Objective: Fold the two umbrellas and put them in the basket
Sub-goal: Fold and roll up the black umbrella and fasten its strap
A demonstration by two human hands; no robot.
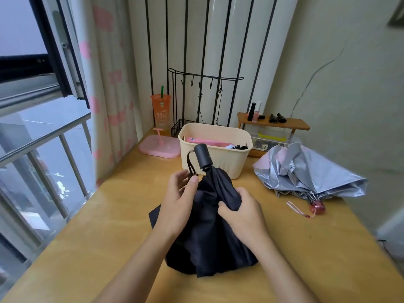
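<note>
A black umbrella (209, 232) stands collapsed on the wooden table (109, 237), handle up and canopy loose around it. My left hand (178, 200) lies against the canopy's left side, thumb near the wrist strap. My right hand (242, 212) grips a fold of the black fabric on the right. A silver umbrella (306, 171) with a pink handle and strap lies loosely collapsed at the right. The cream basket (220, 165) stands just behind the black umbrella's handle, with pink and black items inside.
A pink tray (160, 147) and an orange cup (160, 112) stand left of the basket. A black wire rack (196, 101) is behind it. A small wooden shelf (284, 123) with cosmetics is at the back right. An open window is at the left.
</note>
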